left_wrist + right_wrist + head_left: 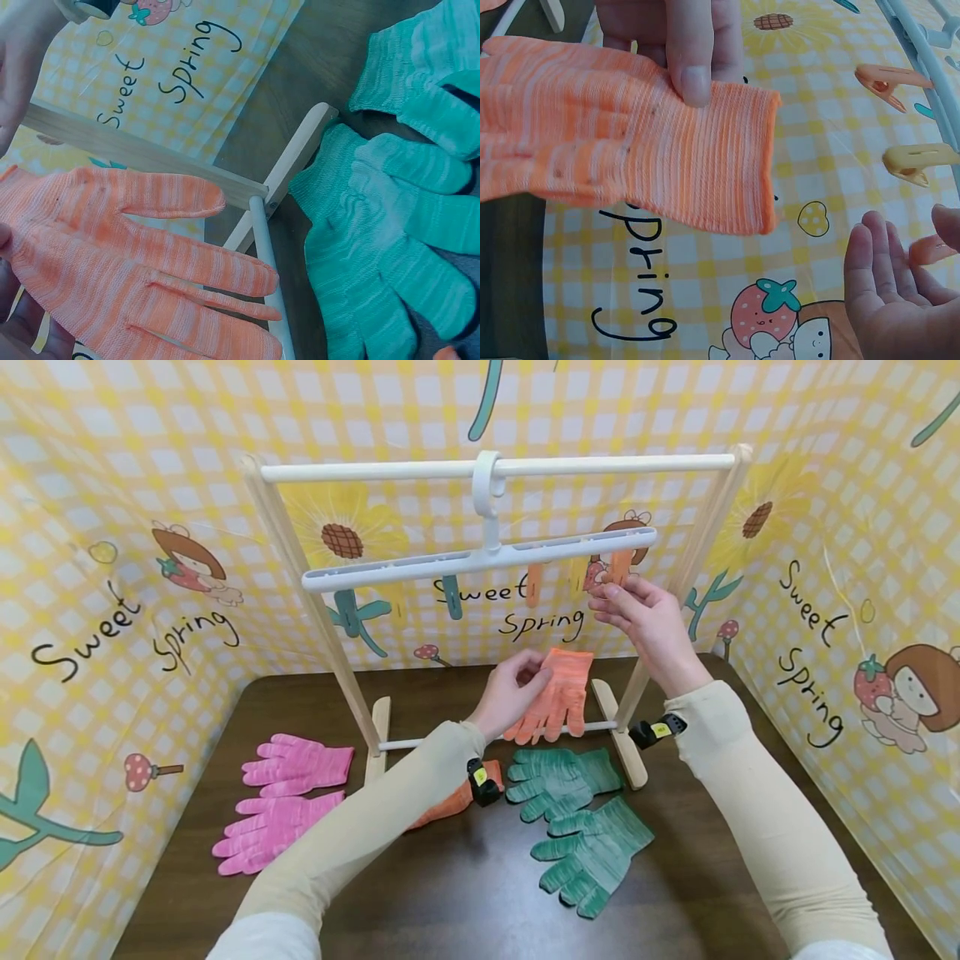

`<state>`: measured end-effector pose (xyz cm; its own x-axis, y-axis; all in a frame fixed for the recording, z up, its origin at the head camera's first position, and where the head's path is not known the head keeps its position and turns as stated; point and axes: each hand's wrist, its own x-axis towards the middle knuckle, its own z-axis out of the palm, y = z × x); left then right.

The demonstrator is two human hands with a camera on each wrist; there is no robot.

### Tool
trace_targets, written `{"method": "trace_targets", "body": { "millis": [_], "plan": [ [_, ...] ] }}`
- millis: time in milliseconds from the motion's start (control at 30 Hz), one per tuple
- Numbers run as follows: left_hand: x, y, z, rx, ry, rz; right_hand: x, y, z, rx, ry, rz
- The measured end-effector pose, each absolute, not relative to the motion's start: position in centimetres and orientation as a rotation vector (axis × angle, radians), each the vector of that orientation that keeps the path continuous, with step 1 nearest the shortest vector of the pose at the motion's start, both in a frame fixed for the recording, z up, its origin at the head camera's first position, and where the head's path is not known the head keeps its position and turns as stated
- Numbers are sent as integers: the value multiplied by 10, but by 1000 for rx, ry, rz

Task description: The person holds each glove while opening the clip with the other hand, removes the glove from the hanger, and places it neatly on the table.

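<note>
My left hand [512, 692] pinches an orange striped knit glove [558, 689] near its cuff, and the glove's fingers hang down over the table. In the right wrist view the thumb lies on the ribbed cuff [735, 157], with the other fingers behind it. My right hand [648, 622] is up at the right end of a pale hanger [405, 570], thumb and forefinger about an orange clip [620, 566]. The right wrist view shows that clip [934, 250] between them, the other fingers stretched out. The glove is below and left of this clip, apart from it.
The hanger hooks over the white bar [615, 465] of a wooden stand. It also carries teal clips [451, 597], another orange clip [533, 585] and a yellow clip [919, 161]. Pink gloves [300, 764], green gloves [592, 852] and an orange glove [446, 806], partly behind my left forearm, lie on the table.
</note>
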<state>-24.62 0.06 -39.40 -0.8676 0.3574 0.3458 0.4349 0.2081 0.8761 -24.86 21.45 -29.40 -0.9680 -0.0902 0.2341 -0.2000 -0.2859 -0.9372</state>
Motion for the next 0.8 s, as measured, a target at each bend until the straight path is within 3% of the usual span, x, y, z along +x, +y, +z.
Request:
{"method": "trace_targets", "body": {
  "millis": [800],
  "plan": [
    [-216,-28,-388,-742,-2458,-1738,-221,222,-330,321,-2278,2131]
  ]
}}
